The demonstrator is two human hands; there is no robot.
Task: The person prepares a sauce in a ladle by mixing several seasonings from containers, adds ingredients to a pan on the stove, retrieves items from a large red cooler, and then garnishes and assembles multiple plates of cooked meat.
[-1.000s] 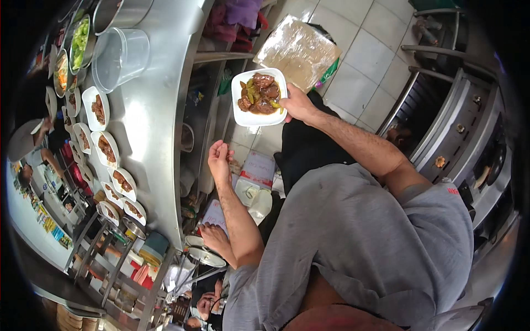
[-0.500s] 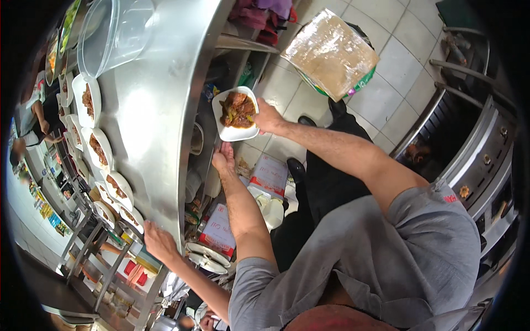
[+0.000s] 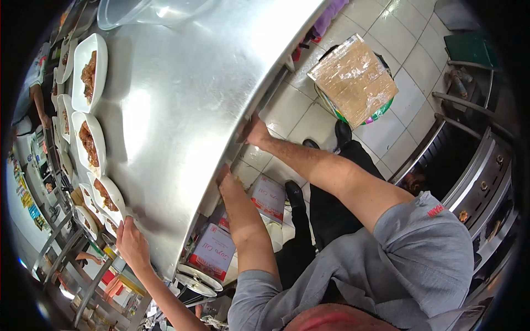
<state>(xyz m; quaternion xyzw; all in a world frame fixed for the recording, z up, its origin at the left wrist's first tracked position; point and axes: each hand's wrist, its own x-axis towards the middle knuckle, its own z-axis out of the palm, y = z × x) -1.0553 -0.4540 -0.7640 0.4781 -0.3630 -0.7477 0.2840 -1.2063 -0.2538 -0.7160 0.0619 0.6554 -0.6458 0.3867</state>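
My right hand [image 3: 256, 132] reaches in at the edge of the steel counter [image 3: 160, 110], its fingers hidden beneath the edge. Lower along that edge, my left hand [image 3: 223, 174] also goes under, with only its back part showing. Whatever either hand holds is out of sight; no bowl shows near them now. On the counter's left side stand white boat-shaped dishes of brown sauced food, among them a dish [image 3: 98, 83] at the top and a dish [image 3: 80, 149] below it. Another person's hand [image 3: 131, 243] touches the end of the nearest dish row.
A clear plastic tub [image 3: 132, 14] stands at the counter's far end. Red-and-white boxes [image 3: 212, 248] and stacked white plates [image 3: 193, 281] sit below the counter. A cardboard-topped bin [image 3: 356, 80] is on the tiled floor. A stove [image 3: 475, 176] stands to the right.
The white bowl of brown food that my right hand gripped, with my left hand beside it, has gone out of sight by the counter's edge. The view has shifted; the other person's hand meets the dishes.
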